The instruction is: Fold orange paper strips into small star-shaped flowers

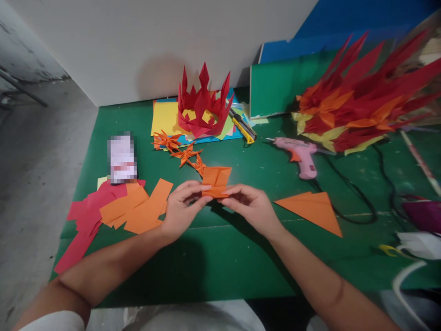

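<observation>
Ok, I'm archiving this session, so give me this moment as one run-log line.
left hand: pinching folded orange paper; right hand: pinching same paper; right of hands: pink glue gun; beyond: red paper crown

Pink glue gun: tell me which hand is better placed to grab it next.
Likely the right hand: it is nearer the pink glue gun than the left hand is, though both hold the folded orange paper.

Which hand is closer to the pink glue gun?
Right. The right hand is left of the glue gun, closer to the person; the left hand is farther left.
</observation>
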A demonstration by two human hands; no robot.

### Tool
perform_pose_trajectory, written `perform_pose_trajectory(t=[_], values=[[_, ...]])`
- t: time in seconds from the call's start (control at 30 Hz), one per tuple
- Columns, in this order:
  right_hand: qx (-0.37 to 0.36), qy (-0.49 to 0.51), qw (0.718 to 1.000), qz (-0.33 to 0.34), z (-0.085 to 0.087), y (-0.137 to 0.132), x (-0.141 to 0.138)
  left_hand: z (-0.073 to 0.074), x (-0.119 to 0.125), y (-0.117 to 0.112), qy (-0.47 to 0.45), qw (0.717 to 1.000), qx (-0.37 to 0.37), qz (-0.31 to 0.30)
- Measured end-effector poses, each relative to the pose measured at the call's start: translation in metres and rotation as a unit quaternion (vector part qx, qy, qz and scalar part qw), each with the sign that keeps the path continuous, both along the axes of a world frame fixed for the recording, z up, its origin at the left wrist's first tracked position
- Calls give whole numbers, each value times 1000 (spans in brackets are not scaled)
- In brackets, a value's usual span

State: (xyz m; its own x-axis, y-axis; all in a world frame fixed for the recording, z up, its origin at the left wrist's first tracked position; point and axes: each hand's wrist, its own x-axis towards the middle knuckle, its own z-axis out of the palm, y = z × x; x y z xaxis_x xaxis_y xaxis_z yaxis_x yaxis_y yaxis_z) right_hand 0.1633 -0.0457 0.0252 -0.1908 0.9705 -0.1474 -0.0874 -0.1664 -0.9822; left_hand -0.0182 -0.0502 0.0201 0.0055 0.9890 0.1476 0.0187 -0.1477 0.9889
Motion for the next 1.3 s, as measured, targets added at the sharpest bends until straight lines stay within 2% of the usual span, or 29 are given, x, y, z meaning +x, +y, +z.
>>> perform_pose_trajectory(t=[0.1, 0.27, 0.47, 0.7, 0.83, 1.03, 1.17, 1.3], values=[[45, -35, 998, -18, -1, -1, 0, 0, 0, -1, -13, 1000, -26, -1], [61, -65, 996, -18, -1, -1, 1, -3, 0, -1, -43, 997, -63, -6], [99, -68, 992, -33, 3, 0, 2, -3, 0, -2, -12, 998, -53, 4], [47, -48, 997, -39, 1, 1, 2, 3, 0, -2, 15, 997, -75, 12], [6, -30, 999, -22, 3, 1, 2, 5, -1, -1, 42, 997, -64, 8], [-17, -28, 999, -17, 6, 0, 0, 8, 0, -1, 66, 997, -36, -1], [-42, 4, 999, -27, 4, 1, -2, 6, 0, 1, 72, 997, -26, -12], [-60, 13, 997, -42, 2, 1, -2, 0, 1, 1, 43, 998, -47, 8]])
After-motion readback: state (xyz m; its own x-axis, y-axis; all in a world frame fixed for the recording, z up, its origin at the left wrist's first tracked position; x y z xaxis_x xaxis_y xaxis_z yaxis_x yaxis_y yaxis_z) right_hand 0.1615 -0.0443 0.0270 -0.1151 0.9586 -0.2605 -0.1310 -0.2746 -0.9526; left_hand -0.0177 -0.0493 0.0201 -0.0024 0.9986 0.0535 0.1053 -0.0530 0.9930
